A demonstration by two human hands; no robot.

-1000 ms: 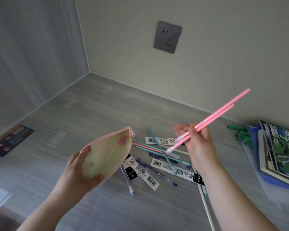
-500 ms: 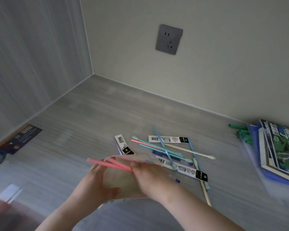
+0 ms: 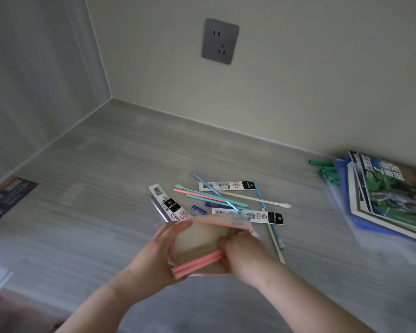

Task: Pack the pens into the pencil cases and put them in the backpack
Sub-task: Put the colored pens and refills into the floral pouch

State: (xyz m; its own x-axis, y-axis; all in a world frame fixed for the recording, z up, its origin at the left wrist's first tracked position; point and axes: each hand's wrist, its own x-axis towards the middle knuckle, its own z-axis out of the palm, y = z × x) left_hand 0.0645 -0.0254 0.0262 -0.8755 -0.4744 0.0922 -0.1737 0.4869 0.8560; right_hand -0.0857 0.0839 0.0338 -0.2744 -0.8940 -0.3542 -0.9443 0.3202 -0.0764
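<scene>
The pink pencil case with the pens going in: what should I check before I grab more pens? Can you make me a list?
1. Soft pink pencil case held open by left hand: ok.
2. Pink stick pens fully inside: not ok, they lie across the mouth.
3. Right hand free to reach: not ok, it grips the pens.
4. More pens to pick: ok, thin pastel pens lie on the grey desk.
5. Backpack ready: cannot tell, none in view.

magazines (image 3: 392,195) cut off right, card (image 3: 7,199) blurred
</scene>
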